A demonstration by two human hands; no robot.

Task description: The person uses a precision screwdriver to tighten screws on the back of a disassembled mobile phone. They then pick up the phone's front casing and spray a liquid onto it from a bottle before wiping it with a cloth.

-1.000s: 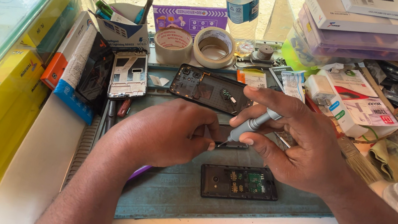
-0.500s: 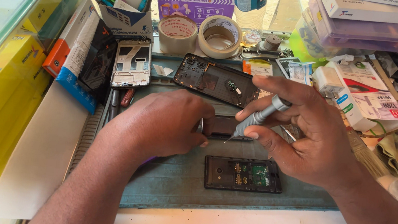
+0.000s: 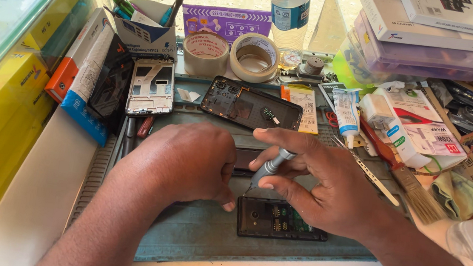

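Screwdriver (image 3: 268, 168): slim grey metal shaft, tilted.
Right hand (image 3: 326, 183): fingers curled, pinching screwdriver.
Left hand (image 3: 185, 163): knuckles arched; grip hidden.
Phone (image 3: 280, 219): flat, dark, opened.

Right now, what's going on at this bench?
A person is working on opened phone parts over a blue-green mat. The right hand grips a grey screwdriver, its tip angled down at the top left corner of a dark opened phone body. The left hand rests beside it, covering another dark part. A phone back shell, a white frame and two tape rolls lie behind.
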